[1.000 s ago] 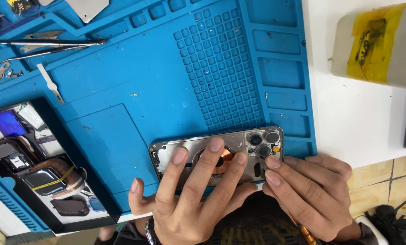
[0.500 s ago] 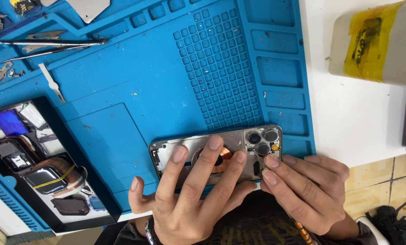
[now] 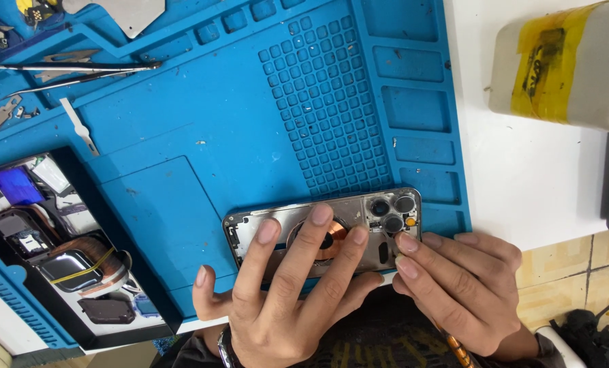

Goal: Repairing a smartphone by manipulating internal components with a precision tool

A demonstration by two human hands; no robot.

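An opened phone housing [image 3: 359,217] with a copper coil and three camera lenses lies on the near edge of the blue work mat [image 3: 250,123]. My left hand [image 3: 284,300] lies flat on it, three fingers spread over the coil area and the thumb resting on the mat. Fingertips of my right hand [image 3: 461,286] press at the housing's right end, just below the camera lenses. Whether that hand pinches a small part is hidden.
A second opened phone [image 3: 66,252] with exposed parts lies at the left. Tweezers [image 3: 73,68], a thin white pry tool [image 3: 80,126] and small metal bits sit at the mat's far left. A pale container with yellow tape [image 3: 563,68] stands on the white table at the right.
Both hands and the housing stay in nearly the same place; the fingers shift only slightly.
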